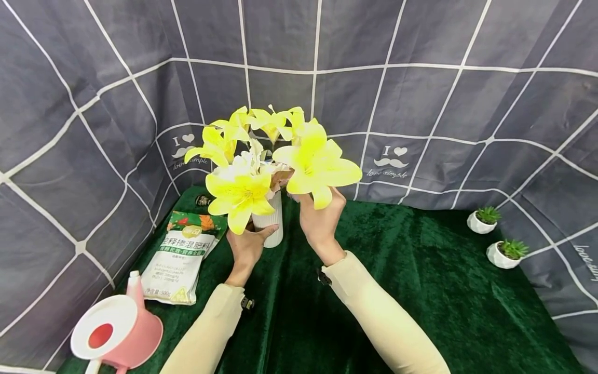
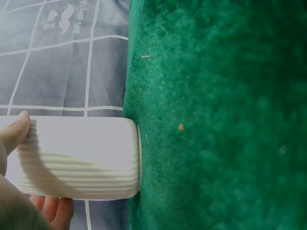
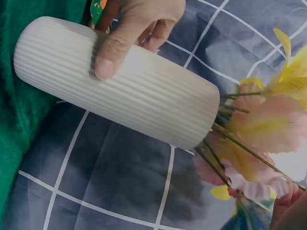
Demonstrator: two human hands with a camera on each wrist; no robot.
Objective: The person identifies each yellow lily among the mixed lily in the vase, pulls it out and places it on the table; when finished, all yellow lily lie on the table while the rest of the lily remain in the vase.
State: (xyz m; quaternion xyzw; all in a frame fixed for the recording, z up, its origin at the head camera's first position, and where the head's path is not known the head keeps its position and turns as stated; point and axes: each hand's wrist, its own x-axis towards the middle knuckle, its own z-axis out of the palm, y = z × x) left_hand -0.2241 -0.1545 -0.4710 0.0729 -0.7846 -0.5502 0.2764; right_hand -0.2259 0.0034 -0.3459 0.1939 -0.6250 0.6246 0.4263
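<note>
A white ribbed vase [image 1: 276, 212] stands on the green cloth, holding yellow lilies [image 1: 243, 197] and pale pink flowers [image 3: 266, 124]. My left hand [image 1: 247, 249] grips the vase low on its side; thumb and fingers wrap round it in the left wrist view. Up by the blooms, my right hand [image 1: 322, 221] pinches a thin green stem [image 3: 259, 158] that runs to the vase mouth. A large yellow lily [image 1: 310, 169] hides part of that hand in the head view. Several stems show at the vase's rim in the right wrist view.
Left of the vase lies a white and green fertilizer bag [image 1: 179, 265], with a pink watering can [image 1: 140, 332] nearer me. Two small succulents in white pots [image 1: 481, 223] stand at the far right. A grey checked cloth [image 1: 350, 41] hangs behind and at the sides.
</note>
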